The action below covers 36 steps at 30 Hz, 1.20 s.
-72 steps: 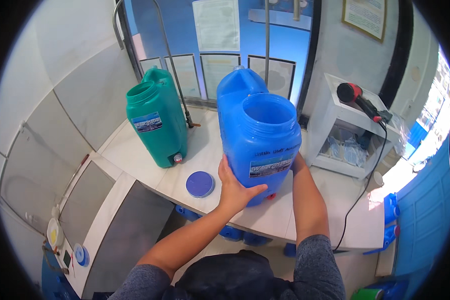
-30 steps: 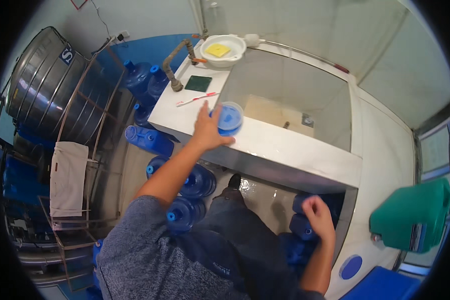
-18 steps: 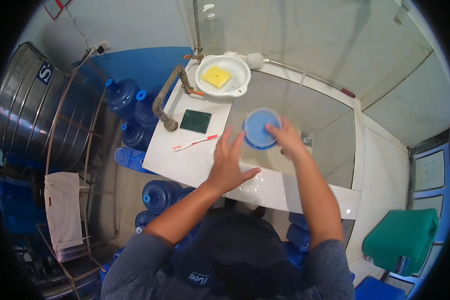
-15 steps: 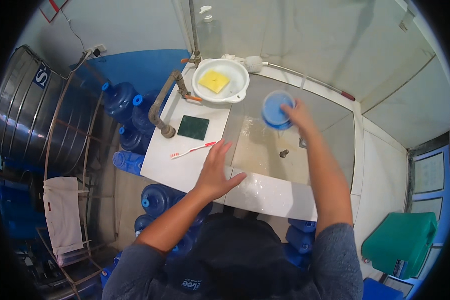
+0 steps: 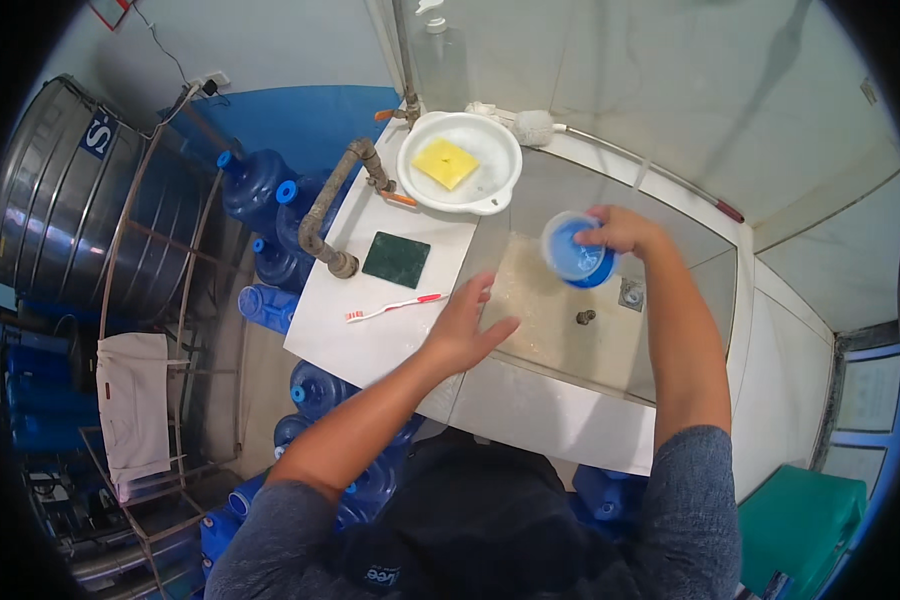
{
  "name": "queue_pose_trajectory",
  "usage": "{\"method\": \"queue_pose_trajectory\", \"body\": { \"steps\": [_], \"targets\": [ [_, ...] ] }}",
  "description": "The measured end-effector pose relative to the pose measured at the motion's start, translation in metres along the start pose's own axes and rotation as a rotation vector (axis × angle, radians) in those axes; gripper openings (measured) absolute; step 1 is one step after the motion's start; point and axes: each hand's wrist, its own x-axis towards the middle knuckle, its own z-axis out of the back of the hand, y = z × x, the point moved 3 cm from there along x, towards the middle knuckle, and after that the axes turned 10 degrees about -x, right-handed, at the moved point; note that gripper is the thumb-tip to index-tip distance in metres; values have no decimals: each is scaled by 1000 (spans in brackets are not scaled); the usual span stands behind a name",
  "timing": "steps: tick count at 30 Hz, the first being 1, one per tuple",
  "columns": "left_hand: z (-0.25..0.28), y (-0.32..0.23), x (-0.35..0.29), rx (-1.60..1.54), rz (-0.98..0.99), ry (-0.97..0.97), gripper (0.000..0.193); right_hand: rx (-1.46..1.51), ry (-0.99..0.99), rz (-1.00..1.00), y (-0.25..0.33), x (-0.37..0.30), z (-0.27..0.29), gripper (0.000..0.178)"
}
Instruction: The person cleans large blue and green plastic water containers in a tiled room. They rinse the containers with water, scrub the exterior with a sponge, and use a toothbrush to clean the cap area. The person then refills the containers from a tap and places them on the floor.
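Over the sink [image 5: 542,325], my right hand [image 5: 625,230] grips a round blue plastic tub [image 5: 596,272] by its pale rim, fingers curled over the edge. The tub is tilted and its pale blue inside shows. My left hand [image 5: 460,335] hovers near the sink's left front corner, fingers apart and holding nothing. Closest to it on the white counter [image 5: 345,352] lies a red and white toothbrush [image 5: 395,308]. Behind the toothbrush is a dark green scouring pad [image 5: 397,260]. A white basin [image 5: 505,180] at the back left contains a yellow sponge [image 5: 445,163].
A bent pipe tap [image 5: 320,215] with orange handles rises at the counter's left. Behind the sink lie a long-handled white brush [image 5: 535,128] and a clear pump bottle [image 5: 442,70]. Blue water jugs [image 5: 260,190] crowd the left. A green container [image 5: 805,520] stands at right.
My right hand has turned the blue tub to a different tilt over the sink. My left hand stays open near the sink corner. The whole view has shifted slightly.
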Motion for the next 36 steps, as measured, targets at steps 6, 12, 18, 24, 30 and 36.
{"method": "queue_pose_trajectory", "body": {
  "steps": [6,12,18,24,30,36],
  "targets": [
    [-35,22,70,-321,4,-201,50,209,120,245,60,-34,-21,59],
    [31,-36,50,-189,-91,-310,36,507,-353,-153,0,-13,40,56],
    [79,-19,-26,-197,2,-184,30,457,-407,-335,-33,22,36,44],
    [150,-30,-78,47,31,-134,23,-488,-548,-84,-18,16,19,34],
    [204,-89,-16,459,-338,-90,21,-690,-610,-61,-1,-15,11,26],
    [213,-68,165,533,-268,73,47,-568,-478,-57,-13,-58,-18,29]
  ]
}}
